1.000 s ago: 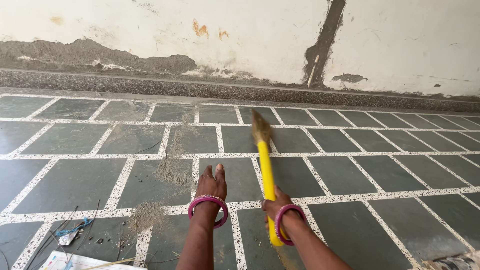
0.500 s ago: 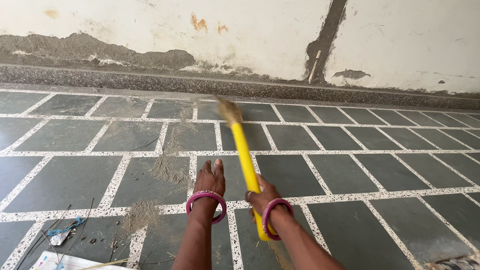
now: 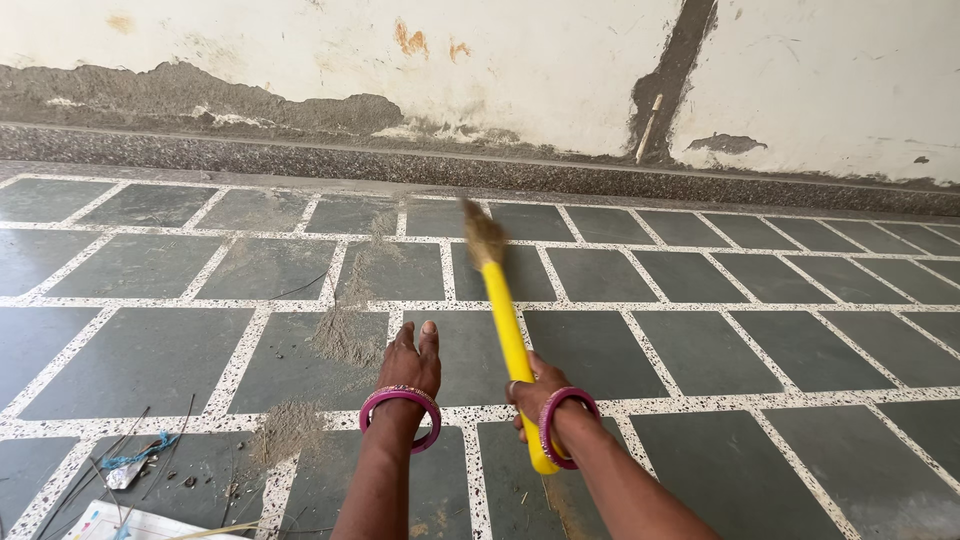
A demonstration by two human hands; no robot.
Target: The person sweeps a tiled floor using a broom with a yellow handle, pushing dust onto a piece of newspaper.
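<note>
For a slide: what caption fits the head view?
Right hand grips a yellow broom over a tiled floor; left hand open beside dust.

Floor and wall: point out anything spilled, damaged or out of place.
Loose dirt piles lie across the tiled floor beside the left hand. Scraps of litter sit at the lower left. The wall has plaster broken away along its base and a dark vertical gouge. The right hand grips a yellow-handled broom.

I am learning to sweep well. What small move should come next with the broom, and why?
Probably draw the broom in the right hand leftward across the tiles: its bristles sit right of the dust, beside the left hand.
</note>
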